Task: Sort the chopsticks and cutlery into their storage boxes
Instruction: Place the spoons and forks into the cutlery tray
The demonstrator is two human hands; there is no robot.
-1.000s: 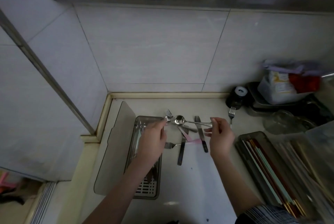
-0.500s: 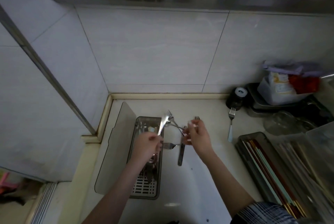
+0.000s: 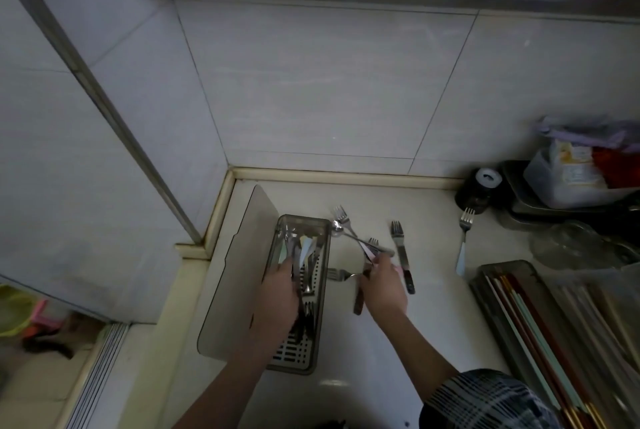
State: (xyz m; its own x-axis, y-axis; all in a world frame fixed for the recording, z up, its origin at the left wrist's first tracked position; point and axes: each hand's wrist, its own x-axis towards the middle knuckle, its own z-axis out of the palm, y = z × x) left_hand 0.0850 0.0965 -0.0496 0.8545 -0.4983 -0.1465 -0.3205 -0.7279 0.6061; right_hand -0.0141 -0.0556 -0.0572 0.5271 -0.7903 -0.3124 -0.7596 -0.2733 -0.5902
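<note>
1. Looking down at the pale desk point(image 3: 346, 342), we saw a smoky plastic cutlery box point(image 3: 320, 293) standing lengthwise in the corner, its lid point(image 3: 239, 269) lying flat just beside its left wall.
2. Our left hand point(image 3: 278, 293) reached into the box, its fingers lying over the cutlery there; we could not tell whether they gripped a piece or only touched it.
3. Inside the box lay several pieces with pale blue and green handles point(image 3: 304, 248), heads toward the far end.
4. Our right hand point(image 3: 382, 286) hovered just right of the box, fingers curled and pinching the handles of a small bundle of cutlery point(image 3: 360, 241).
5. That bundle fanned out toward the wall: a spoon point(image 3: 336, 226) and a fork point(image 3: 341, 214) pointed away from us.
6. Loose on the desk were a dark-handled fork point(image 3: 401, 255) right of the hand, a fork point(image 3: 337, 275) beside the box, and a light-handled fork point(image 3: 463, 241) farther right.
7. Near the right edge, a second box point(image 3: 485, 276) held long chopsticks point(image 3: 526, 324) side by side.
</note>
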